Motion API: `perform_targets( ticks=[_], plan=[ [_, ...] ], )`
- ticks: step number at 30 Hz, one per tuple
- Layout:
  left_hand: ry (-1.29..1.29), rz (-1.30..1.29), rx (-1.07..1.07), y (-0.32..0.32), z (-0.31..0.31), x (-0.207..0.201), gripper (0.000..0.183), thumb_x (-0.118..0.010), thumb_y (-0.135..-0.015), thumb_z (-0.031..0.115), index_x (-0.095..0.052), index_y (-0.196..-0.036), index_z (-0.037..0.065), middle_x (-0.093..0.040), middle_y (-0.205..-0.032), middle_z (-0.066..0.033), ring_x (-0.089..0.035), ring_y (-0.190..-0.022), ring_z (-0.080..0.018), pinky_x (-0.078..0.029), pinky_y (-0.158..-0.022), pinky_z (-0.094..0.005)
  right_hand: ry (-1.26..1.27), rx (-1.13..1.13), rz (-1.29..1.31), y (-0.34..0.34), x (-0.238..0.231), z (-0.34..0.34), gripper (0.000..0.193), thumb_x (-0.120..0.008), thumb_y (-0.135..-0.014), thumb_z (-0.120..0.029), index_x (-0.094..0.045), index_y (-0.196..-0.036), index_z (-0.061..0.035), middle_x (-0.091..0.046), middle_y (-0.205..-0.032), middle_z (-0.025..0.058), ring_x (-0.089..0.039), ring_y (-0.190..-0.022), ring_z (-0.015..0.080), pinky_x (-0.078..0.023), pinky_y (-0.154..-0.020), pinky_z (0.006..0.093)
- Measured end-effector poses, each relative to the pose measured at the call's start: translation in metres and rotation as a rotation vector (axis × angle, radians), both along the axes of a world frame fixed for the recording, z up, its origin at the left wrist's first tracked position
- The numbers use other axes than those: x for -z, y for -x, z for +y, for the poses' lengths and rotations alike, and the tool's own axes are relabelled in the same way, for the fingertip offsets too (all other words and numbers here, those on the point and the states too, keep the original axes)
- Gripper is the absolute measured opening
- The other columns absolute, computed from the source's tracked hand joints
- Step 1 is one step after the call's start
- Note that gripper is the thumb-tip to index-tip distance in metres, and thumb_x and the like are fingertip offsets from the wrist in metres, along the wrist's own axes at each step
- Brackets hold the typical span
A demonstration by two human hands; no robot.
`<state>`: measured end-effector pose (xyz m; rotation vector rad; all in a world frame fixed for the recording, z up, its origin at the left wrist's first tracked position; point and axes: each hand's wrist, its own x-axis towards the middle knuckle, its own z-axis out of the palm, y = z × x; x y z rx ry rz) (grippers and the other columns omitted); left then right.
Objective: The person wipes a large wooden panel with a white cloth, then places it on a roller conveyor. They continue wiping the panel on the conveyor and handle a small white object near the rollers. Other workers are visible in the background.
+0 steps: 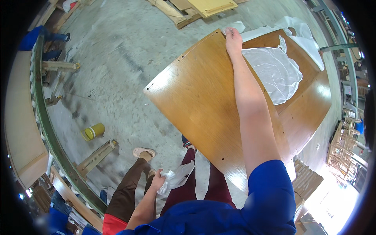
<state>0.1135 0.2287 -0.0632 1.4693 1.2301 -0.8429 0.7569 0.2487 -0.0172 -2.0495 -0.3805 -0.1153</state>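
Observation:
My left hand [158,181] is closed around a crumpled, thin white sheet [177,178], low in front of my legs. With my right arm stretched far forward, my right hand [234,40] grips the far corner of a glossy brown wooden panel [203,98]. Its fingertips are partly hidden, and a bit of white material shows beside them. Small holes run along the panel's edges. Beneath and to the right lies another brown panel [309,92]. A wrinkled white wrapping sheet [276,72] lies between the two, and more white sheeting [301,37] hangs over the far end.
A person in brown trousers [127,186] stands close on my left. Beyond are a green rail [47,113] with wooden supports, and a yellow bucket [93,132] on its side. Pallets with boards [196,9] lie ahead. Stacked cardboard [307,178] stands at right.

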Motion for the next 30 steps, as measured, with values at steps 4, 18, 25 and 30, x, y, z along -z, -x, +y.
perform_targets(
  ticks=[4, 18, 25, 30],
  plan=[
    [0.021, -0.062, 0.016, -0.014, 0.008, 0.006, 0.053, -0.05, -0.076, 0.017, -0.039, -0.127, 0.011, -0.058, -0.096, -0.0205, -0.058, -0.091, -0.0298, -0.043, -0.083, -0.0355, 0.087, -0.006, -0.017, -0.007, 0.003, 0.001, 0.023, -0.053, -0.086, -0.021, -0.059, -0.098, -0.003, -0.064, -0.089, 0.0173, -0.061, -0.085, 0.0311, -0.046, -0.077, 0.0363],
    [0.074, -0.074, 0.06, -0.031, 0.01, 0.011, 0.053, -0.05, -0.076, 0.017, -0.037, -0.128, 0.012, -0.056, -0.077, -0.0136, -0.057, -0.072, -0.0251, -0.044, -0.07, -0.0351, 0.101, 0.128, -0.021, 0.011, 0.001, -0.028, 0.022, -0.051, -0.087, -0.021, -0.059, -0.096, -0.0022, -0.062, -0.088, 0.0207, -0.059, -0.085, 0.0363, -0.046, -0.076, 0.041],
    [0.072, -0.043, 0.09, -0.027, 0.022, 0.007, 0.055, -0.05, -0.076, 0.017, -0.036, -0.128, 0.011, -0.056, -0.077, -0.0153, -0.057, -0.071, -0.0261, -0.045, -0.069, -0.0363, 0.147, 0.147, -0.019, 0.012, 0.002, -0.028, 0.02, -0.05, -0.086, -0.019, -0.059, -0.093, -0.0015, -0.062, -0.087, 0.0206, -0.059, -0.086, 0.0369, -0.046, -0.076, 0.0416],
    [0.037, -0.105, 0.117, -0.029, 0.022, 0.007, 0.055, -0.048, -0.076, 0.017, -0.035, -0.129, 0.01, -0.057, -0.079, -0.0158, -0.057, -0.073, -0.0265, -0.045, -0.07, -0.0359, 0.12, 0.145, -0.01, 0.021, 0.0, -0.04, 0.021, -0.05, -0.087, -0.019, -0.058, -0.091, -0.0009, -0.062, -0.087, 0.0211, -0.059, -0.085, 0.0372, -0.046, -0.076, 0.0417]
  ],
)
